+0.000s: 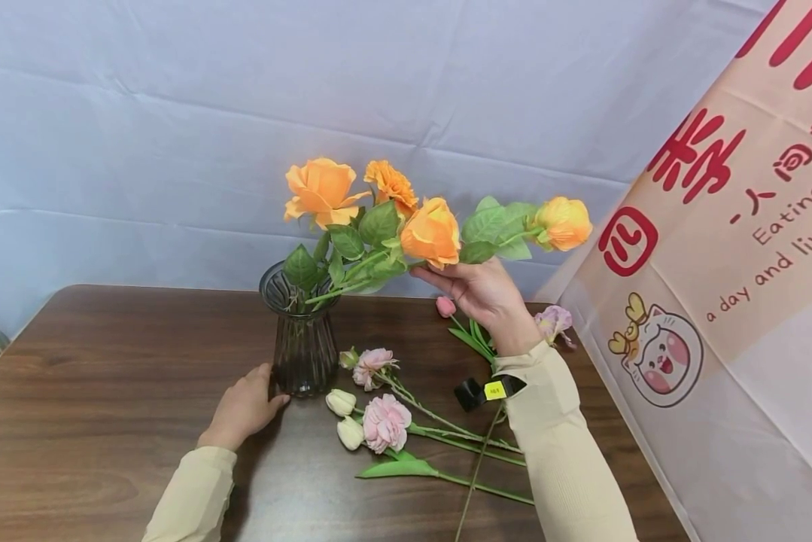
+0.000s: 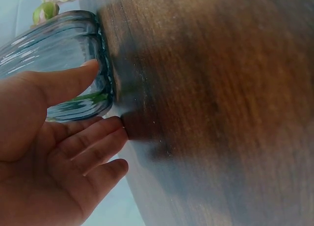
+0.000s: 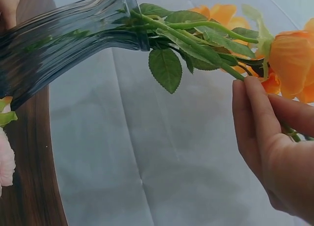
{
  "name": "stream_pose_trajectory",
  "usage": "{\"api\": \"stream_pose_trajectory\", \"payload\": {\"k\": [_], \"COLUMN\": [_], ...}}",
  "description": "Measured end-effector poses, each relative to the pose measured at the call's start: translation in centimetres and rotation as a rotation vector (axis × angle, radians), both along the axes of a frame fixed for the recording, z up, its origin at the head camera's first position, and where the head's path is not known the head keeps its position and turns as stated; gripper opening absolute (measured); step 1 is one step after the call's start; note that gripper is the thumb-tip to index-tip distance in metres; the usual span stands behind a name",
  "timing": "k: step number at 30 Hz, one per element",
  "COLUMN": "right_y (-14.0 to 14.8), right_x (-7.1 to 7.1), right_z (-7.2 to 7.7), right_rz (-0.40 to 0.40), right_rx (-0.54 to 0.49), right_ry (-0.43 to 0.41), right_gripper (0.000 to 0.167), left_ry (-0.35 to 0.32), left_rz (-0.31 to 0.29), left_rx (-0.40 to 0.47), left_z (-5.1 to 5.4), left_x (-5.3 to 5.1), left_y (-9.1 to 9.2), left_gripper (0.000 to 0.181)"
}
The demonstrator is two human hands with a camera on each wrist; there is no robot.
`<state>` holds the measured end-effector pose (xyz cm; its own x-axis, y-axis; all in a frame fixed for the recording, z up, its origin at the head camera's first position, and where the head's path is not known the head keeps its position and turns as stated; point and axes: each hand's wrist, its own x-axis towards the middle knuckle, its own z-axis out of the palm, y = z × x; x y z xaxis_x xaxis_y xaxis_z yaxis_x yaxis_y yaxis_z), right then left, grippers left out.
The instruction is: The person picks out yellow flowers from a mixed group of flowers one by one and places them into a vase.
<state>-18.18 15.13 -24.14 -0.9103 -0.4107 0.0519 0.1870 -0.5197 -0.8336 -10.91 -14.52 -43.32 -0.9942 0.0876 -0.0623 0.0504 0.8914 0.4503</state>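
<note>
So the surface (image 1: 101, 421) is dark wood grain, running under the left fingers, with a creased pale cloth (image 1: 209, 113) hanging behind both hands. Off to the right of the right fingers there's a banner (image 1: 724, 233) with red lettering and 1 cartoon character (image 1: 659, 354).

The head view mostly gives you the back of the left hand (image 1: 243, 403), down by the base of the upright glass vase (image 1: 304, 354). The left wrist cam shows the palm side: fingers pretty wide, thumb lying along the glass. Can't tell how hard it presses. The right wrist cam shows the right hand (image 1: 483, 297) pinching a green stem (image 3: 221, 65) that leans into the vase mouth. Only the head view gets the yellow-orange bloom (image 1: 563, 223) sticking out past the right fingers.

Just left of those fingers there are 3 orange blooms (image 1: 433, 233) over or beside the vase mouth. Below them lie 2 pink flowers (image 1: 387, 423) and 2 white tulips (image 1: 340, 402). A pink tulip (image 1: 445, 306) sits just under the right fingers, and the right sleeve (image 1: 561, 436) blocks some lower stems (image 1: 473, 447).
</note>
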Motion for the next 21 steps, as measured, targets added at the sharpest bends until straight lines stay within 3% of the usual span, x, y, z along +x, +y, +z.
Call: {"api": "stream_pose_trajectory", "payload": {"k": [9, 21], "right_y": [-0.3, -1.2], "right_x": [-0.2, -0.6], "right_z": [-0.1, 0.0], "right_rz": [-0.020, -0.049], "right_rx": [0.016, 0.139], "right_ry": [0.012, 0.056], "right_gripper": [0.054, 0.047], "left_ry": [-0.002, -0.010], "left_rz": [0.000, 0.003], "left_rx": [-0.006, -0.004], "left_z": [0.0, 0.1], "left_x": [0.1, -0.1], "left_y": [0.0, 0.0], "left_gripper": [0.062, 0.062]}}
